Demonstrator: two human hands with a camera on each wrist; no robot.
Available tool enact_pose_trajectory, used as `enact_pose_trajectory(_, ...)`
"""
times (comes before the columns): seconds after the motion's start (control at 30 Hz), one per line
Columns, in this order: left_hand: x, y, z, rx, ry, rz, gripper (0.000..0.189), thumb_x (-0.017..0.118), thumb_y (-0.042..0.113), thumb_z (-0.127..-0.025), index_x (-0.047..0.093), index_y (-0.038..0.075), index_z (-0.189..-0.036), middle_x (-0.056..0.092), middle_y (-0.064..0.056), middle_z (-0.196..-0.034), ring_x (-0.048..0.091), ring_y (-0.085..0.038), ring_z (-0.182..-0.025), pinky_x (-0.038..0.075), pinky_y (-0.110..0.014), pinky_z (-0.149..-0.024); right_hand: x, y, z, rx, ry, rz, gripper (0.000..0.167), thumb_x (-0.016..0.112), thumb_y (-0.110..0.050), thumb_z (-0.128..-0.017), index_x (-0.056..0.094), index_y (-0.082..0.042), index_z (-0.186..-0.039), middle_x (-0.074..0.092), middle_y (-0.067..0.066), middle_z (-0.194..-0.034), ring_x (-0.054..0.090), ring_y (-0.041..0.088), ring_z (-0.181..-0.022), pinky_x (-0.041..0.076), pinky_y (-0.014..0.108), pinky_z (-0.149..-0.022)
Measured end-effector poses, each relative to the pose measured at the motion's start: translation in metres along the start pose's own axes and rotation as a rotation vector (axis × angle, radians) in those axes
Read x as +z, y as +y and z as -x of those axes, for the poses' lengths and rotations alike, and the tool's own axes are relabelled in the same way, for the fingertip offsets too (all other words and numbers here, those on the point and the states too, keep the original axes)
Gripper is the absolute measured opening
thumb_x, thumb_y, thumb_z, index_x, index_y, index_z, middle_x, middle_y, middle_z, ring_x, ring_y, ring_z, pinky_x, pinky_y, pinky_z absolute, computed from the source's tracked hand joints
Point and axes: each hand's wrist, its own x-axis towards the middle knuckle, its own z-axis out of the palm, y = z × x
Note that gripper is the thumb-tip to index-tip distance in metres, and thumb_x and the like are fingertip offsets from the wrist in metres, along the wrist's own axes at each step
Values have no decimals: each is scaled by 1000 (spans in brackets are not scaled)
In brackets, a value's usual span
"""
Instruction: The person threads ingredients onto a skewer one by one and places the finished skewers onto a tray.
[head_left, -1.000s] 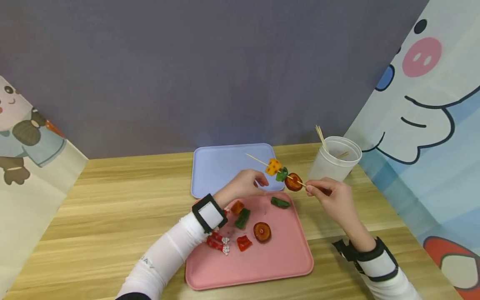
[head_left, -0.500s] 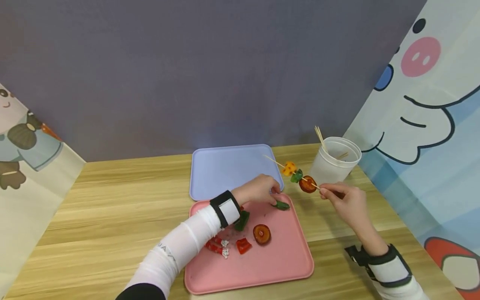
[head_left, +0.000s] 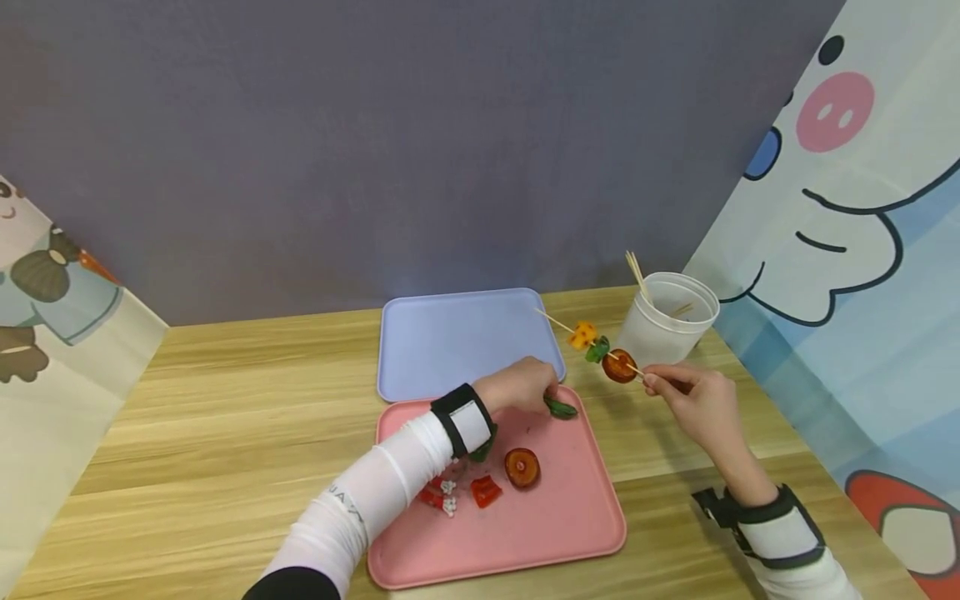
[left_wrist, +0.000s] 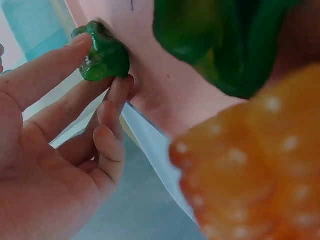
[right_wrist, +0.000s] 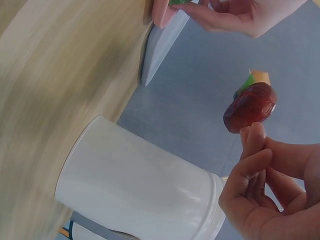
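My left hand (head_left: 521,385) reaches over the pink tray (head_left: 525,550) and pinches a green pepper piece (left_wrist: 107,55) at its far right corner, thumb on one side, fingertips on the other. Between thumb and fingers my right hand (head_left: 697,408) holds the end of a bamboo skewer (head_left: 553,320) above the table. Threaded on it are a yellow-orange chunk (head_left: 582,335), a green pepper piece (head_left: 597,349) and a brown mushroom cap (head_left: 619,366), the cap nearest my fingers. Another mushroom cap (head_left: 522,468) and a red pepper piece (head_left: 486,492) lie on the tray.
Behind the pink tray sits a pale blue tray (head_left: 457,342). A white tub (head_left: 667,321) with several skewers stands at the back right. Red-and-white pieces (head_left: 438,497) and another green pepper (head_left: 483,448) lie partly under my left forearm. A grey panel (head_left: 420,150) rises behind the table.
My left hand has moved right to the green pepper piece at the tray's corner and taken hold of it. My right hand has shifted right with the loaded skewer.
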Motion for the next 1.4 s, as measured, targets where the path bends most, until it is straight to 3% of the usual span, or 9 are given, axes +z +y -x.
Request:
enact_pose_trajectory(0.1, 1, 1, 0, -8, 10, -25, 18, 75, 9, -76, 60, 14, -66, 47, 6, -61, 41, -10, -63, 34, -18, -57, 0, 0, -1, -5, 1, 0, 6, 73, -6, -81, 76, -5, -86, 70, 5, -68, 51, -14, -61, 40, 7, -53)
enact_pose_trajectory(0.2, 1, 3, 1, -13, 16, -41, 32, 73, 6, -76, 47, 15, -58, 32, 5, -56, 32, -11, -60, 28, -19, -55, 0, -1, -1, -10, 1, -2, 6, 73, -6, -81, 76, -5, -86, 70, 5, -68, 51, -14, -61, 40, 7, -53)
enact_pose_trajectory(0.37, 2, 3, 3, -17, 16, -46, 41, 71, 3, -76, 36, 16, -59, 21, 3, -60, 25, -12, -61, 25, -21, -58, 1, -1, -1, -3, -6, -3, 6, 73, -7, -82, 76, -5, -86, 70, 5, -69, 52, -13, -61, 40, 9, -52)
enact_pose_trajectory(0.6, 3, 0, 5, -47, 25, -25, 30, 74, 6, -76, 47, 14, -65, 34, 3, -62, 34, -13, -64, 29, -22, -59, 4, -4, -3, -3, -15, -17, 6, 72, -7, -82, 76, -5, -86, 70, 5, -69, 53, -10, -60, 41, 9, -52)
enact_pose_trajectory(0.73, 4, -2, 10, -76, 59, -40, 18, 78, 11, -75, 60, 13, -71, 49, 5, -64, 45, -12, -66, 36, -22, -65, 6, -6, -4, -8, -11, -22, 6, 72, -7, -82, 76, -5, -86, 70, 5, -69, 52, -10, -60, 40, 11, -50)
enact_pose_trajectory(0.83, 6, -5, 18, -95, 111, -24, 12, 79, 16, -74, 68, 14, -77, 60, 5, -70, 53, -12, -69, 40, -23, -71, 9, -9, -5, -28, -3, -43, 5, 73, -5, -81, 76, -5, -85, 70, 5, -69, 52, -12, -60, 39, 13, -48)
enact_pose_trajectory(1.03, 6, -11, 43, -156, 234, 204, 11, 75, 13, -77, 69, 12, -86, 65, 0, -81, 57, -15, -72, 44, -23, -61, 12, -17, -9, -57, 9, -97, 6, 73, -3, -80, 76, -4, -85, 70, 6, -69, 51, -16, -61, 41, 10, -51)
enact_pose_trajectory(1.4, -1, -22, 86, -249, 627, 490, 26, 78, 10, -75, 67, 5, -99, 69, -8, -91, 65, -18, -81, 54, -29, -71, 15, -40, -15, -88, -5, -174, 7, 73, -1, -80, 76, -3, -86, 69, 6, -69, 59, -2, -61, 39, 13, -48)
